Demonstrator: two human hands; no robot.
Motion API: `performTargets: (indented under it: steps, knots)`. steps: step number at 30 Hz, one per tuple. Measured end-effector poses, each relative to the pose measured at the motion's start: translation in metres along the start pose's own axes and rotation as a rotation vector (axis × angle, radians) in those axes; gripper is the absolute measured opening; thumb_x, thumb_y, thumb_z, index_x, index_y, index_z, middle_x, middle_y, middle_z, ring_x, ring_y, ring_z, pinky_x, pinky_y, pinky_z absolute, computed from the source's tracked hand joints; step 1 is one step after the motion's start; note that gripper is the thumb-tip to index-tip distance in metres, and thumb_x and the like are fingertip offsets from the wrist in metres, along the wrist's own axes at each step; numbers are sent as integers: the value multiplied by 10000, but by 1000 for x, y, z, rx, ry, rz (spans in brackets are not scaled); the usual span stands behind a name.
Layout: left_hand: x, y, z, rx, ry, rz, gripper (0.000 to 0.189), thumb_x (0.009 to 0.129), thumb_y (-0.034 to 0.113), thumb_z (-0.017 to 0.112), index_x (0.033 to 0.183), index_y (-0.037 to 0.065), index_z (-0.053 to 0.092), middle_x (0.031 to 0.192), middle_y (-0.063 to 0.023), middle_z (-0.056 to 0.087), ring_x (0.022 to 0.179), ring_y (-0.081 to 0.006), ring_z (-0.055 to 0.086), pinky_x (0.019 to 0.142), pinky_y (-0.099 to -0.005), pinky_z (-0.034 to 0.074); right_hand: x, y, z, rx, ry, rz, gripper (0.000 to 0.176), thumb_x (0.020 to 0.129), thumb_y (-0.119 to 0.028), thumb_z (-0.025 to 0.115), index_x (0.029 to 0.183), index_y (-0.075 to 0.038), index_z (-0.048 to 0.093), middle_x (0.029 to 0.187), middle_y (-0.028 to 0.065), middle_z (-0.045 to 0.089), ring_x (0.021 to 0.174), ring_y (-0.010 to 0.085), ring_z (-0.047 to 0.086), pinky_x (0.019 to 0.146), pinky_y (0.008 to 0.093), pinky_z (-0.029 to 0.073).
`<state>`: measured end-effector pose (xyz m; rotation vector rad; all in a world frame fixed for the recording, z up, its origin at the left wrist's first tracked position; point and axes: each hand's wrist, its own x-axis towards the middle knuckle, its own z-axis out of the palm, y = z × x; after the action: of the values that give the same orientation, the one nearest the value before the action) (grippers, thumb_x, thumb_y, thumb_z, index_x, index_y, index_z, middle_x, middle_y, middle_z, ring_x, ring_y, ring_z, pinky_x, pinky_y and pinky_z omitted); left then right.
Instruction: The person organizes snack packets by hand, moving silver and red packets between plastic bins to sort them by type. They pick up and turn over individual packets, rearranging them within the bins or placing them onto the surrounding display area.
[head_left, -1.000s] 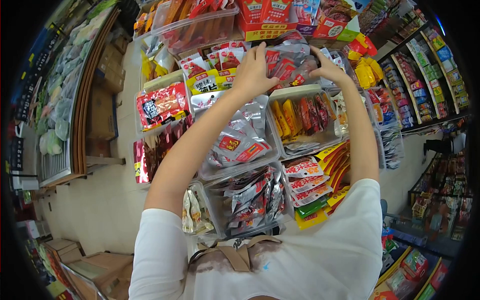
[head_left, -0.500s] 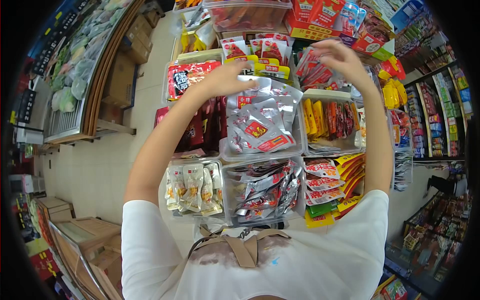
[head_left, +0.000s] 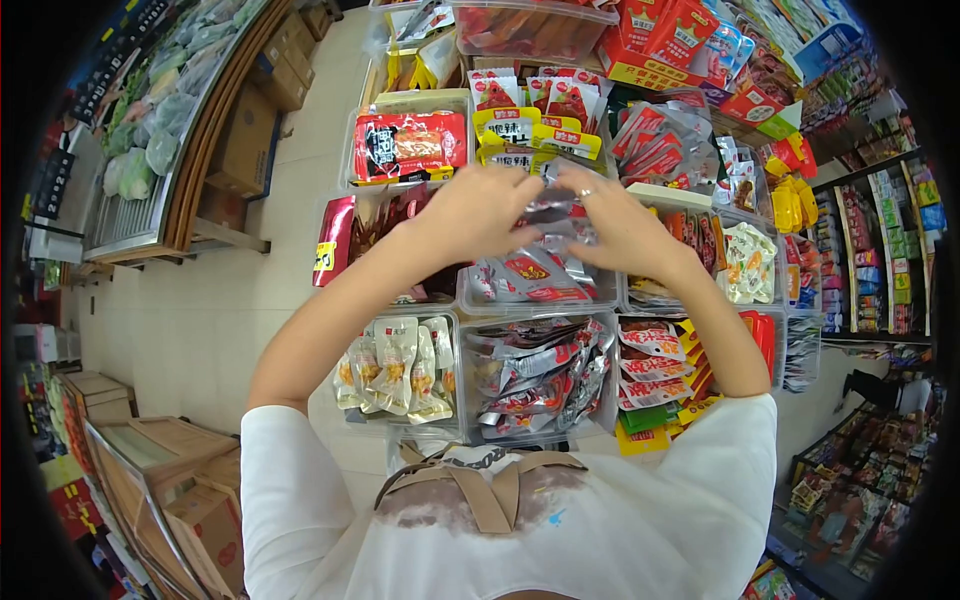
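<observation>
Over the middle clear bin point(head_left: 535, 307), both my hands are at the silver snack packets point(head_left: 530, 272). My left hand point(head_left: 480, 212) curls in from the left, its fingers and thumb at the packets' edge. From the right, my right hand point(head_left: 630, 230), with a ring on one finger, closes on the other side of them. The packets between the hands are bunched up and smeared by motion; my fingers partly hide them. Just beyond my fingertips stand yellow-topped packets point(head_left: 508, 125). A red-and-black packet point(head_left: 412, 145) lies in the bin beyond my left forearm.
Nearer my body are bins of cream-coloured packets point(head_left: 395, 370), dark silver packets point(head_left: 530, 375) and red-and-white packets point(head_left: 652, 368). Red boxes point(head_left: 665, 35) stand at the far right. A vegetable rack point(head_left: 160, 130) runs along the left, and stocked shelves point(head_left: 870, 230) along the right.
My right hand has come from the far right bin down and left to the silver packets. My left hand has moved nearer and right. The packets between them have been gathered up.
</observation>
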<state>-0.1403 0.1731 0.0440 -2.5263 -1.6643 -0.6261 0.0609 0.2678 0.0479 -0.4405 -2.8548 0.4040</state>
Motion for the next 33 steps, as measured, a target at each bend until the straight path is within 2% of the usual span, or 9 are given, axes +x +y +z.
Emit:
performTargets:
  steps: [2, 8, 11, 13, 17, 24, 26, 27, 33]
  knots:
    - [-2, 20, -13, -196, -332, -124, 404, 715, 258, 665, 998, 24, 495, 939, -140, 579, 848, -320, 593, 711, -417, 486, -9, -15, -11, 223, -208, 128, 634, 673, -156, 694, 1219, -56, 389, 1086, 198, 550, 1000, 344, 530, 877, 425, 412]
    - [-37, 63, 3, -194, -255, -23, 387, 696, 221, 656, 960, 3, 476, 784, -136, 561, 646, -303, 610, 608, -395, 498, -32, -20, -23, 272, -404, 34, 666, 663, -226, 727, 1242, -86, 431, 1050, 186, 568, 981, 343, 535, 872, 410, 419]
    - [-46, 74, 25, 46, -111, -70, 298, 653, 107, 615, 890, 21, 457, 707, -102, 530, 594, -253, 599, 532, -350, 467, -19, 5, -29, 498, -316, 98, 633, 688, -278, 719, 1215, -41, 461, 1113, 197, 541, 1024, 341, 520, 900, 406, 408]
    - [-50, 77, 34, 16, -118, -116, 309, 661, 122, 627, 892, 19, 450, 718, -111, 545, 601, -262, 605, 533, -357, 474, -11, 29, -9, 73, 51, 202, 586, 738, -275, 676, 1205, 7, 459, 1160, 198, 504, 1051, 358, 504, 900, 410, 414]
    - [-40, 78, 28, -179, -278, -336, 363, 692, 185, 667, 903, 4, 434, 737, -145, 591, 614, -299, 623, 532, -384, 496, -4, 23, 15, -48, -46, 397, 560, 755, -228, 652, 1208, 24, 440, 1209, 193, 447, 1091, 354, 479, 922, 382, 389]
    - [-44, 80, 43, -201, -126, -363, 409, 719, 236, 672, 992, 27, 450, 728, -150, 605, 618, -316, 625, 542, -410, 506, -6, -4, 11, 168, 122, 255, 472, 721, -112, 674, 1157, -42, 511, 1054, 130, 577, 911, 267, 573, 797, 351, 452]
    - [-44, 76, 42, -236, -182, -321, 357, 742, 217, 647, 1007, 57, 469, 763, -133, 606, 611, -309, 621, 532, -410, 498, -10, 1, 9, 430, -329, 315, 336, 729, -112, 671, 1052, -64, 591, 947, 69, 631, 755, 170, 576, 691, 291, 463]
    - [-47, 78, 46, -237, -179, -323, 357, 742, 217, 647, 1007, 57, 469, 763, -133, 606, 611, -309, 621, 532, -410, 498, -14, 2, 11, 491, -277, 282, 236, 735, -112, 675, 958, -51, 629, 922, 39, 644, 697, 106, 546, 633, 247, 447]
    - [-52, 83, 49, -148, 51, -220, 186, 771, 164, 601, 910, 74, 517, 719, -63, 590, 599, -264, 614, 551, -389, 482, -34, 12, -13, 217, 1, 188, 221, 761, -172, 651, 943, -48, 625, 903, 84, 647, 789, 241, 608, 704, 349, 463]
